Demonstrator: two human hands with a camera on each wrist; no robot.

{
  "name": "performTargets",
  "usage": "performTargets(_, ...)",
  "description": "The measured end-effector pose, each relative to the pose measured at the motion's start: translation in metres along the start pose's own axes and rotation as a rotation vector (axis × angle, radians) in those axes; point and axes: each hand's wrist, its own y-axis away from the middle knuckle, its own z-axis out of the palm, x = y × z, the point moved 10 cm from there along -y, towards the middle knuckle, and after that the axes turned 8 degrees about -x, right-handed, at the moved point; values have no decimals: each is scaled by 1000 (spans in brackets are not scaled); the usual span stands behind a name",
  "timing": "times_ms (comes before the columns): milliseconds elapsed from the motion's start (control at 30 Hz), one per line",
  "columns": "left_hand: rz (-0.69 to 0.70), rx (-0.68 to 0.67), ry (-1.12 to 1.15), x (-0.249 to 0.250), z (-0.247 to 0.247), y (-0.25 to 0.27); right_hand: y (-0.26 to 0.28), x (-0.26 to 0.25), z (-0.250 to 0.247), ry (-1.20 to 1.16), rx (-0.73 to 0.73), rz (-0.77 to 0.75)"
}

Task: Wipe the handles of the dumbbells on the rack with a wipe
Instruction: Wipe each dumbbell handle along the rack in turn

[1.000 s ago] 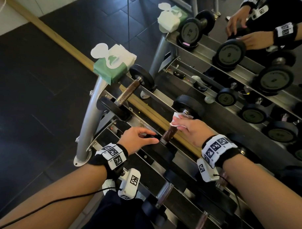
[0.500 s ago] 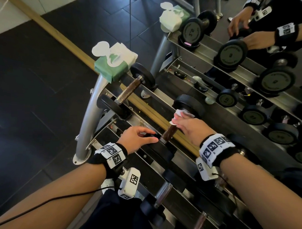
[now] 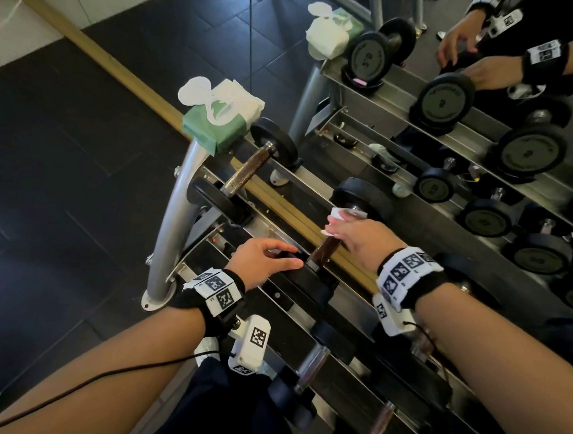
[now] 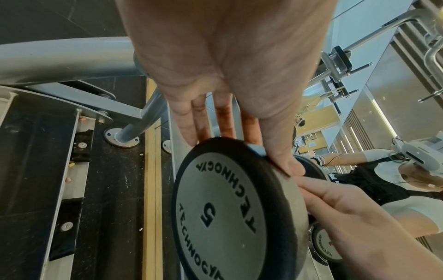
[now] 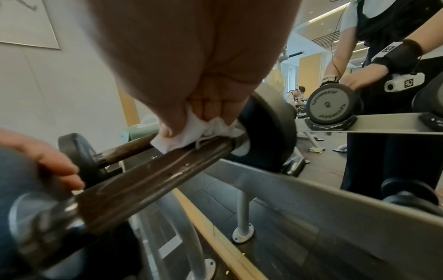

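Note:
On the top shelf of the steel rack (image 3: 299, 181) lies a black dumbbell marked 5, its near head (image 4: 230, 208) facing me. My left hand (image 3: 264, 261) grips that near head, fingers behind it and thumb (image 4: 285, 163) on the rim. My right hand (image 3: 359, 234) holds a white wipe (image 5: 189, 134) wrapped round the brown handle (image 5: 153, 176) close to the far head (image 3: 364, 196). A second dumbbell with a rusty handle (image 3: 247, 173) sits to the left.
A green pack of wipes (image 3: 222, 120) rests on the rack's left post (image 3: 178, 219). A mirror behind the rack repeats the dumbbells and my hands. Lower shelves hold more dumbbells (image 3: 309, 363). Dark floor tiles lie to the left.
My right hand has slid the wipe up the handle toward the far head. The left hand has stayed on the near head.

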Motion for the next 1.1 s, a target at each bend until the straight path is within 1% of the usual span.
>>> performTargets(33, 3, 1, 1, 0, 0, 0, -5, -12, 3, 49, -9, -21)
performTargets(100, 14, 3, 1, 1, 0, -1, -7, -35, 14, 63, -41, -44)
performTargets(133, 20, 4, 0, 1, 0, -1, -6, -44, 24, 86, -76, -59)
performTargets(167, 25, 5, -4, 1, 0, -2, -2, -46, 32, 84, -80, -76)
performTargets(200, 26, 9, -8, 0, 0, -2, 4, -42, 36, 60, -66, -85)
performTargets(300, 12, 27, 0, -3, -2, -4, 21, -21, 26, -20, 11, -109)
performTargets(333, 6, 29, -2, -4, -2, -4, 22, -13, 17, -47, 42, -94)
performTargets(433, 0, 28, -6, -5, -2, -6, 20, 14, -5, -130, 143, 19)
performTargets(467, 2, 29, -2, -5, -2, -6, 13, 15, -6, -137, 139, 52)
performTargets(500, 5, 31, -2, -5, -2, -5, 5, 9, 0, -115, 95, 65)
performTargets(600, 24, 43, -20, -3, -2, -5, -11, -35, 30, 47, -62, -43)
performTargets(633, 34, 49, -25, -2, -3, -5, -9, -41, 40, 53, -75, -60)
performTargets(733, 39, 50, -14, -2, -2, -5, 9, -31, 43, -52, -9, -114)
performTargets(800, 27, 42, 6, -5, -1, -5, 20, -13, 32, -87, 85, -137)
performTargets(933, 11, 46, 14, -7, -1, -5, 18, 27, 6, -231, 212, -43)
performTargets(1000, 10, 47, 5, -8, -2, -5, 13, 26, 3, -256, 232, -2)
performTargets(1067, 13, 44, -16, -7, -2, -6, 11, 16, 10, -322, 211, 34)
performTargets(1100, 14, 43, -27, -7, -2, -6, 12, 7, 15, -343, 202, 24)
